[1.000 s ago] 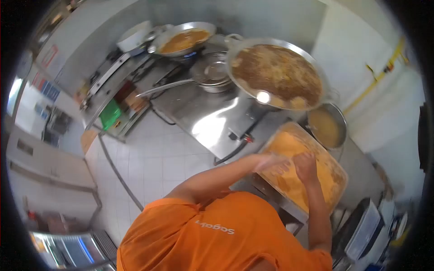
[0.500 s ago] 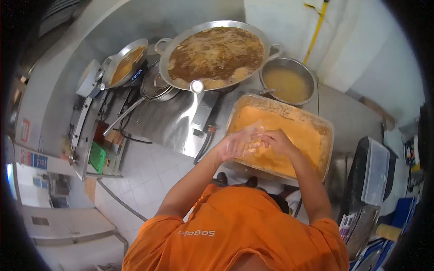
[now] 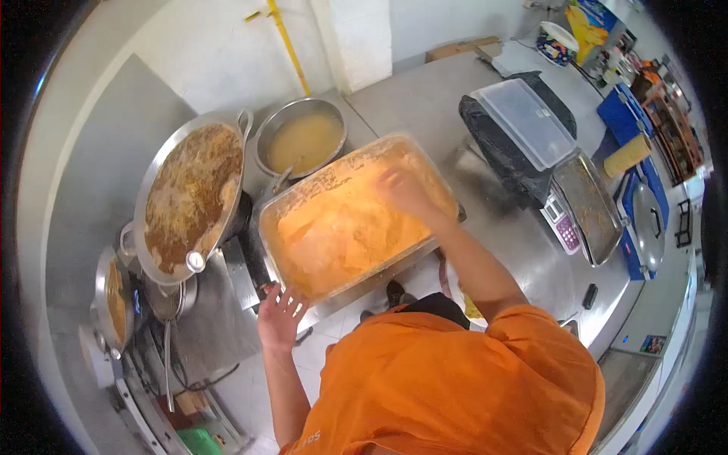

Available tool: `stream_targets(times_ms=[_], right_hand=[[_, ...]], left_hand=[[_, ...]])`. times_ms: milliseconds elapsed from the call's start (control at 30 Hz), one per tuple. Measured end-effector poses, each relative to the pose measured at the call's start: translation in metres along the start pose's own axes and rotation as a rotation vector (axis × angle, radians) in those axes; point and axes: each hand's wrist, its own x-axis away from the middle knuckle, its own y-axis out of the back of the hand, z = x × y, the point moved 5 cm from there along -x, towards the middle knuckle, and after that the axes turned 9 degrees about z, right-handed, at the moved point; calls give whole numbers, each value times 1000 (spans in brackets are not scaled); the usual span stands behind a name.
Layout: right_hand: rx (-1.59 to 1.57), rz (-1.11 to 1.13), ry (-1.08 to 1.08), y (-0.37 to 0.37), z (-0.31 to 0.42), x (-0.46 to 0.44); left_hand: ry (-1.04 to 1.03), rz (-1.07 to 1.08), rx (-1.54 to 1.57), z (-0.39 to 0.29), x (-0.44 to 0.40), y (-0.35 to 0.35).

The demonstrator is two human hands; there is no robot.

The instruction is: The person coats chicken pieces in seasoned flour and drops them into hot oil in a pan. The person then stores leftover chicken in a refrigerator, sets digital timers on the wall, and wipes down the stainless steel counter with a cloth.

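Observation:
My left hand (image 3: pixel 279 322) is held up beside the front left corner of a clear tub (image 3: pixel 356 287), with its fingers spread and nothing in them. The tub holds orange powder (image 3: pixel 371 220). Over the powder's right half, my right hand (image 3: pixel 409 193) reaches in from the front. Its fingers are blurred, so I cannot make out their shape or whether they hold anything. A pale, shiny patch (image 3: pixel 307 246) shows in the tub's left part, its kind unclear.
Left of the tub stands a wide pan (image 3: pixel 189 189) of bubbling brown oil, a thermometer (image 3: pixel 196 262) at its rim. Behind is a metal bowl (image 3: pixel 301 136) of yellowish liquid. To the right are a plastic lid (image 3: pixel 523 121), a scale (image 3: pixel 561 227) and a metal tray (image 3: pixel 591 205).
The view has swung to the right. My hands, together before with clear plastic on the left one, are now apart; the left is beside the tub, the right over the powder.

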Motion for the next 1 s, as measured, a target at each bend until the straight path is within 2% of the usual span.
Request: stream_targets(times_ms=[33,67,100,133,167,200,233,267,300,333,400,500,600,700,733,767,800,833,867,900,933,1000], right_hand=[[-187,-323,-83,104,53,37],[117,-682,-85,163,16,49],[87,-829,-109,221,-9,66],[473,-1180,-308,265,-87,79],[684,-1169,-529,308,-157,90],[300,-1117,-895,328,-169,107],[-318,-1045,-788,339,-204,114],[-418,-993,-680,352,-267,111],[-525,-937,-579,365,-327,108],[-531,-941,-665,368,-329,105],[-545,-948,-841,372,-332,106],[-379,-850,-734,384,-351,106],[-550,-815,-674,390,-379,99],[-529,-698,-678,389,-378,96],[-496,-666,-681,393,-378,96],[-319,-552,-669,392,-377,93],[116,-352,-627,391,-371,89],[705,-170,-512,387,-358,85],[925,-109,-472,380,-351,85],[1035,-89,-458,378,-348,85],[1170,-116,-492,375,-325,83],[715,-346,-707,396,-369,89]], left_hand=[[-39,-116,-139,1,4,3],[-81,-240,-276,-1,5,9],[-123,-373,-415,-7,8,16],[-178,-405,-468,-11,13,5],[-199,-386,-545,-9,6,9],[-177,-405,-602,-9,-3,-4],[-275,-188,-682,2,-29,27],[-355,-171,-1165,-3,-43,-3],[-497,-120,-1494,-9,-59,-37],[-629,-57,-1823,-10,-76,-65],[-648,7,-2189,4,-112,-79],[61,251,-2312,38,-162,-29],[498,468,-2354,46,-152,-18],[832,572,-2451,50,-140,-14],[788,543,-2480,46,-142,-18],[738,516,-2510,40,-144,-20],[675,496,-2544,35,-150,-25],[420,442,-2553,28,-153,-40],[158,403,-2538,21,-149,-61],[-103,374,-2492,18,-148,-87],[-144,396,-2365,21,-149,-114],[-196,436,-2107,27,-150,-166]])
